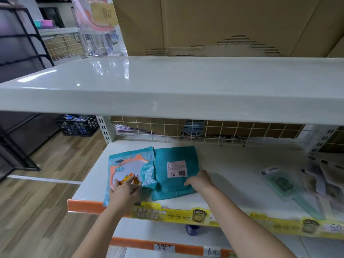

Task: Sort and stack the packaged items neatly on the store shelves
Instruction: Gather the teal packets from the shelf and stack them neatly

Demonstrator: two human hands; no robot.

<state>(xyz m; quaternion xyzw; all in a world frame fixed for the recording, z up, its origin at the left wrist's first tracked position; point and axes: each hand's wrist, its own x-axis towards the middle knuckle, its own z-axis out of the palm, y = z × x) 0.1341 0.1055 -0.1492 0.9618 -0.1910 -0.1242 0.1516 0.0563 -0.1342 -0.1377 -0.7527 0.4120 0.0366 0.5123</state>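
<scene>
Left hand (124,190): laid flat on the lower part of the front-facing pouch (130,172), fingers straight and spread, pressing down; grip open, nothing clasped.
Right hand (200,180): resting on the lower right corner of the back-facing pouch (175,172), fingers bent down onto its edge; whether the grip actually pinches the corner, cannot tell.
Front-facing pouch: teal with an orange-rimmed clear window and a cartoon figure, lying flat on the middle shelf (232,175) at its left end, lower corner just over the front edge.
Back-facing pouch: plain teal, white label with barcode upward, lying flat just right of the first pouch, the two touching along their near sides, slightly overlapped.
Middle shelf: white, with an orange front strip and a yellow printed price strip (204,216) along the edge.
Other packs (279,183): a pale green clear pack and some greyish packs at the right end of the same shelf, well apart from the pouches, blurred.
Upper shelf (167,86): glossy white, carrying a large cardboard box (214,25) and a clear plastic bag (96,25) at the back.
Wire grid (204,131): back panel behind the middle shelf.
Lower shelf (149,237): orange edge with handwritten price tags, a blue cap showing below.
Floor (46,183): wood-pattern planks, a black crate (78,125) standing further back.
</scene>
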